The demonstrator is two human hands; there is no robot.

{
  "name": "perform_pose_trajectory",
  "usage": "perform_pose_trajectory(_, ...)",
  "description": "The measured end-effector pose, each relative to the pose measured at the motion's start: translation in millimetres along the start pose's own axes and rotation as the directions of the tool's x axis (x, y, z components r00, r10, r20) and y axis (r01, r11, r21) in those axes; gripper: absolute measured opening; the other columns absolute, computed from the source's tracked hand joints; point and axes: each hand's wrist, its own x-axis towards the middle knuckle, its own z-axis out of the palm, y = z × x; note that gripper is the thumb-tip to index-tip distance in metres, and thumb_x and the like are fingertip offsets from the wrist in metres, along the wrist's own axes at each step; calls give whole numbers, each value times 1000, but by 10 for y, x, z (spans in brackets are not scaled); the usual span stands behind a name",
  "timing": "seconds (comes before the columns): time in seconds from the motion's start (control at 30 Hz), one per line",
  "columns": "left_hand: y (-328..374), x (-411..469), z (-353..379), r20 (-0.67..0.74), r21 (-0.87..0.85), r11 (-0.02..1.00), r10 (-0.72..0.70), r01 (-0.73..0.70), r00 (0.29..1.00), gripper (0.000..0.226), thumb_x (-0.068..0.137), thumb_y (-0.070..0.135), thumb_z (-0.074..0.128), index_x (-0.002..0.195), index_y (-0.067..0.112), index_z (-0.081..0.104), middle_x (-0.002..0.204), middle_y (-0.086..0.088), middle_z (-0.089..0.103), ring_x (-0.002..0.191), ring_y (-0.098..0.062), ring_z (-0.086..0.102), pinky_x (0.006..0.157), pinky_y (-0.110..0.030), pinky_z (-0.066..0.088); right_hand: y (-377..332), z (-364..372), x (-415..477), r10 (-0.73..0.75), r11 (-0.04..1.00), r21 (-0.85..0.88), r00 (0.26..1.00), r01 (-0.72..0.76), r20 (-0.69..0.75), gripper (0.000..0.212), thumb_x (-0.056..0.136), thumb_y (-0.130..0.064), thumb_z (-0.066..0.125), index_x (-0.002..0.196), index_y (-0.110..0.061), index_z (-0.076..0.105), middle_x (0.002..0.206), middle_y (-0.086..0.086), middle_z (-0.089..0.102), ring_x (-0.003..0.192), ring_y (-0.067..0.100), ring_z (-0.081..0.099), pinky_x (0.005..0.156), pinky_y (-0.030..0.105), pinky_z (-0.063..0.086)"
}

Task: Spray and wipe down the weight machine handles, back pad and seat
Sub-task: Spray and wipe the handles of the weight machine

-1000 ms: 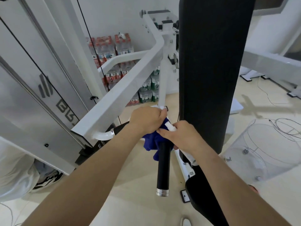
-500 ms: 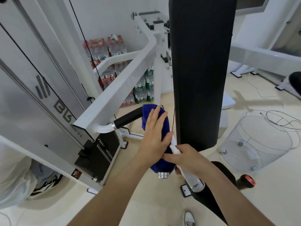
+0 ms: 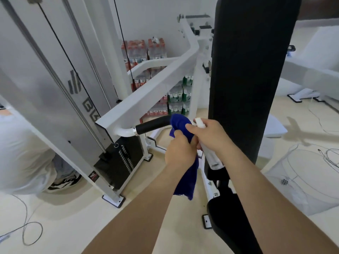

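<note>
The weight machine's black handle [image 3: 152, 124] sticks out of a white arm [image 3: 146, 99] and bends downward at the centre. A blue cloth [image 3: 180, 123] is wrapped over that bend and hangs down over the lower part, hiding it. My left hand [image 3: 180, 153] grips the cloth around the handle. My right hand [image 3: 211, 136] holds a white spray bottle [image 3: 211, 156], its nozzle close to the cloth. The tall black back pad [image 3: 253, 70] stands upright just right of my hands. The black seat [image 3: 231, 220] shows below, partly behind my right forearm.
A grey weight-stack tower [image 3: 60, 92] with cables stands left. Packs of bottled water [image 3: 145, 50] are stacked at the back wall. A person in white [image 3: 20, 154] crouches far left. A clear plastic bin [image 3: 308, 180] and loose wires lie right on the floor.
My left hand went from the handle's top bend down its lower part with the cloth, then came back up and now grips it. My right hand rose with the spray bottle.
</note>
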Motion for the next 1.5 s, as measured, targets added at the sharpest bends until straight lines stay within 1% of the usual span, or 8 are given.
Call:
perform_pose_trajectory(0.17, -102, -175, 28, -33, 86, 995, -40, 43, 999, 20, 95, 31, 49, 102, 13, 41, 69, 8, 51, 54, -6, 49, 46, -22, 33, 185, 46, -40, 26, 992, -129, 983, -2, 181, 25, 90, -40, 66, 95, -16, 67, 67, 3, 67, 50, 17, 60, 50, 28, 49)
perform_pose_trajectory(0.47, -366, -890, 161, -155, 156, 982, -81, 105, 985, 22, 96, 37, 46, 110, 22, 38, 76, 7, 59, 64, -13, 59, 61, -32, 52, 510, 91, -465, 83, 992, -119, 934, -44, 346, 30, 86, -43, 70, 85, -13, 66, 73, 6, 69, 59, 17, 63, 64, 33, 55)
perform_pose_trajectory(0.7, -377, -849, -185, 190, 288, 950, -181, 121, 965, 30, 96, 42, 48, 113, 18, 51, 96, -3, 65, 84, -17, 64, 81, -35, 54, 559, 57, -470, -7, 1000, 28, 989, 2, 148, 20, 85, -21, 73, 70, -15, 62, 69, 10, 68, 59, 19, 61, 77, 49, 59)
perform_pose_trajectory(0.83, -131, -747, -431, 30, 562, 827, -24, 3, 999, 31, 98, 42, 44, 121, 22, 49, 96, 1, 66, 81, -16, 63, 73, -33, 54, 312, 45, -403, -44, 995, 88, 999, 44, -6, 18, 85, -20, 74, 71, -17, 63, 75, 16, 70, 67, 24, 63, 76, 51, 58)
perform_pose_trajectory(0.97, 244, -479, -970, -84, 53, 990, 131, -127, 988, 46, 89, 35, 63, 133, 29, 51, 116, 6, 67, 99, -15, 66, 85, -33, 54, -194, -102, -227, -170, 942, 269, 976, 202, -138, 15, 87, -19, 72, 75, -21, 65, 66, -2, 65, 58, 8, 60, 64, 31, 56)
perform_pose_trajectory(1.1, 382, -246, -1550, 305, -722, 688, 226, 70, 925, 56, 82, 29, 60, 135, 36, 44, 107, -2, 73, 97, -29, 70, 73, -36, 61, -793, -376, -78, -305, 901, 274, 940, 337, -154, 11, 91, -23, 67, 87, -14, 64, 78, 4, 62, 65, 7, 61, 61, 23, 52)
perform_pose_trajectory(1.3, 204, 195, -1618, 575, -546, 835, 308, 75, 758, 36, 84, 20, 58, 118, 11, 61, 101, -7, 70, 82, -19, 67, 67, -27, 57, -1190, -400, 1, -394, 910, 139, 919, 391, 1, 15, 92, -18, 67, 78, -13, 64, 67, 0, 63, 59, 5, 61, 56, 24, 53)
perform_pose_trajectory(1.5, 151, 391, -1782, 260, -567, 821, 256, -67, 931, 22, 97, 25, 52, 111, 15, 65, 102, -6, 72, 97, -22, 68, 86, -36, 52, -1010, -576, 105, -215, 972, -60, 965, 225, 149, 26, 86, -32, 72, 96, -8, 70, 94, 8, 71, 83, 16, 65, 64, 20, 54)
